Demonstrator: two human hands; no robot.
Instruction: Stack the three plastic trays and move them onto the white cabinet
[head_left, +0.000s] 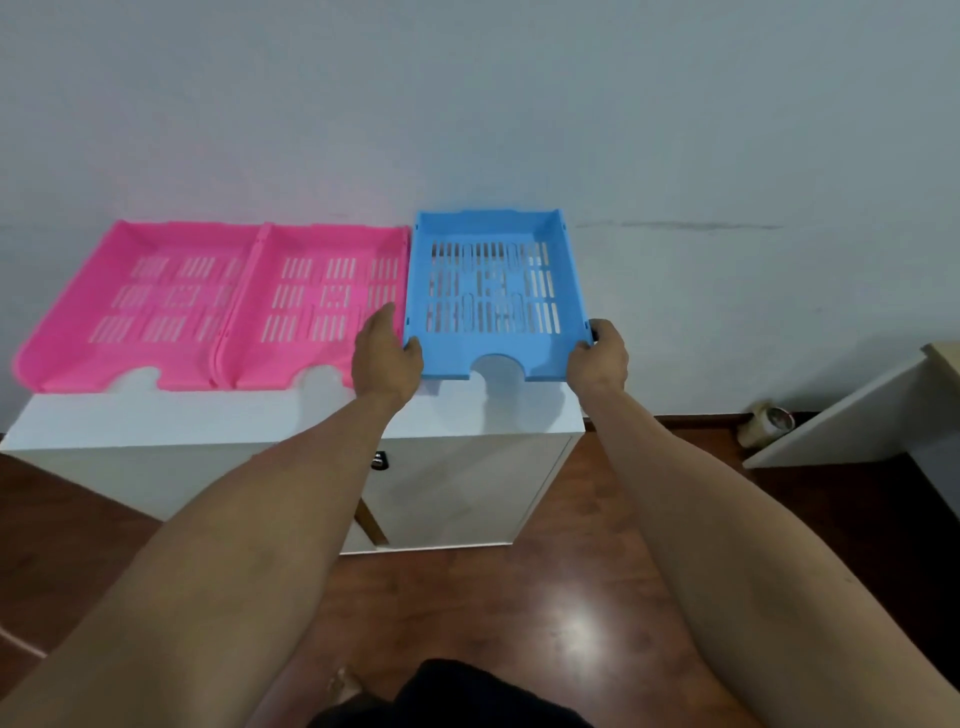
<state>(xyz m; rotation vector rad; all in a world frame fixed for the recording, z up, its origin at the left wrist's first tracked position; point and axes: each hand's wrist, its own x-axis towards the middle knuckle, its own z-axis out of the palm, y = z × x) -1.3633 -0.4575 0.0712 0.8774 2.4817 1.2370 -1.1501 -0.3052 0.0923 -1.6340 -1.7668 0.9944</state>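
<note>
Three slotted plastic trays sit side by side on a white cabinet (291, 415) against the wall. The far-left pink tray (93, 322) and the middle pink tray (322, 260) touch each other. To their right is a blue tray (493, 343). My left hand (387, 358) grips the blue tray's front left corner, and my right hand (597, 358) grips its front right corner. The blue tray's front edge looks slightly lifted off the cabinet top.
The cabinet has a door with a small dark lock (379, 461). Dark wooden floor (519, 597) lies below. A roll of tape (769, 422) rests on the floor by the wall. A pale desk edge (857, 410) juts in at the right.
</note>
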